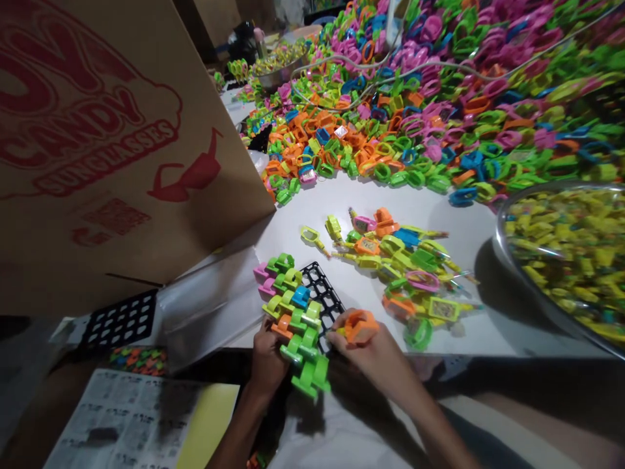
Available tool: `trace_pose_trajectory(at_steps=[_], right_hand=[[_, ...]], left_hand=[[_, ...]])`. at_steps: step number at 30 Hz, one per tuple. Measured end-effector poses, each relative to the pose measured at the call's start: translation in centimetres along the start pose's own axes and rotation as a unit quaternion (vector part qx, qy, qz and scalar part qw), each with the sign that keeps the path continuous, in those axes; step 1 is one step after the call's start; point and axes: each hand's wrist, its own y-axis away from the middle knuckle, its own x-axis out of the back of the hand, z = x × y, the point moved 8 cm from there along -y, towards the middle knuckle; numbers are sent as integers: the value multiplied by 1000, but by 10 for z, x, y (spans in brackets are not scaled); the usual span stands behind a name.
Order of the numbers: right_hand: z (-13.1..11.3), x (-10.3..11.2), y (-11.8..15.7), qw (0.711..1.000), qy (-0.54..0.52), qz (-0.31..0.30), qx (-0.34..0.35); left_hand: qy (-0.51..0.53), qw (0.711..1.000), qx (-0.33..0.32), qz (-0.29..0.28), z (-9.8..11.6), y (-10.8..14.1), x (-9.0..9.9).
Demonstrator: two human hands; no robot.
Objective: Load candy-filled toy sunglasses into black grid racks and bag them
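My left hand (268, 355) is closed on the near left side of a black perforated tray (323, 293). Rows of green, yellow, pink, orange and blue plastic toy watches (299, 316) stand on the tray's left part, while holes show along its right. Just right of the tray, my right hand (374, 355) pinches an orange toy watch (362, 327) with a yellow piece at its end. Beyond that hand, a loose group of toy watches with slim yellow wrapped sticks (390, 260) lies on the white table (312, 202). My left fingertips are partly hidden.
A large printed cardboard box (146, 130) stands at the left. Loose colourful toy watches (415, 124) are heaped across the back, with a pale cord (439, 63) over them. At right is a metal bowl (500, 241) of yellow wrapped pieces. Another black tray (122, 319) lies left.
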Motion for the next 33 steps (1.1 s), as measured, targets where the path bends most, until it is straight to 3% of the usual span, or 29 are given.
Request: trace_pose_trajectory(at_steps=[8,16,23,25,28,31,33], right_hand=[[-15,-18,-1,980,173,-53,76],[-37,-38,8,958,276,-82,17],[-44,-38,11,944,322,-50,50],[-40,-22,22,946,317,-3,72],[-29,34,55,936,302,157,95],[-14,99,88,876,372,288,106],[-1,130,94,838,456,283,101]], left_hand=[[-12,996,-91,2,8,1,-1],[-90,984,-157,-8,14,4,-5],[-67,994,-78,-40,-1,1,-3],[-54,996,-58,-46,-6,0,-1],[-34,998,-35,-50,-8,-2,0],[-19,999,-30,-36,-3,-3,1],[-12,999,-35,-37,1,-3,0]])
